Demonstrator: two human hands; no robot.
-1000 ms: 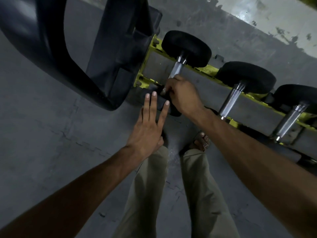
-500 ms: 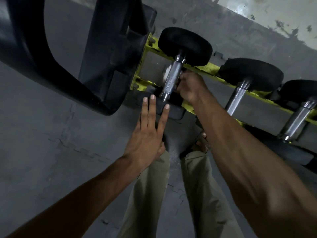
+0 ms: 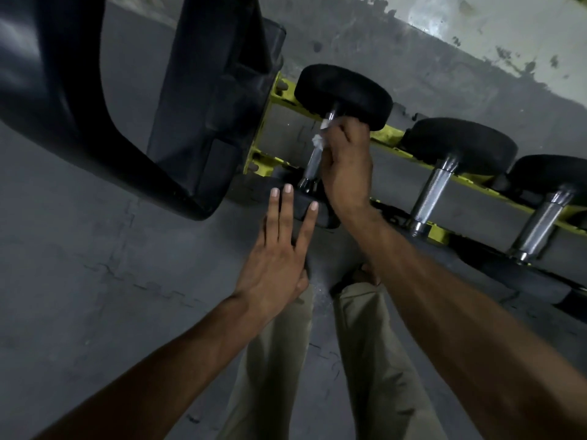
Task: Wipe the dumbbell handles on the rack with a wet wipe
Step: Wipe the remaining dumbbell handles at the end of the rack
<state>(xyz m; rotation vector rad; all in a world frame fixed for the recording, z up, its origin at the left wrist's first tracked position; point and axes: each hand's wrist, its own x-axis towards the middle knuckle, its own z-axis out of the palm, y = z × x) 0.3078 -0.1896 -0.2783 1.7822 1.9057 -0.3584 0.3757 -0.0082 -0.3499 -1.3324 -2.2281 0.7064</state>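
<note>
Three black-headed dumbbells lie across a yellow rack (image 3: 386, 136). My right hand (image 3: 346, 160) is wrapped around the upper part of the leftmost dumbbell's chrome handle (image 3: 313, 163), holding a white wet wipe (image 3: 317, 141) against it; a bit of the wipe sticks out by my fingers. My left hand (image 3: 278, 258) hovers flat with straight fingers, its fingertips over the near black head (image 3: 305, 206) of that dumbbell. The middle dumbbell handle (image 3: 430, 193) and the right dumbbell handle (image 3: 540, 225) are bare.
A large black padded machine part (image 3: 203, 100) stands just left of the rack. Grey rubber floor tiles (image 3: 95, 265) lie below. My beige trouser legs (image 3: 365, 360) and a sandalled foot (image 3: 360, 277) are under my arms. A grey and white wall (image 3: 476, 36) runs behind the rack.
My right hand has slid up the leftmost handle from its near end toward the far head, carrying the wipe. My left hand has stayed flat near the front head.
</note>
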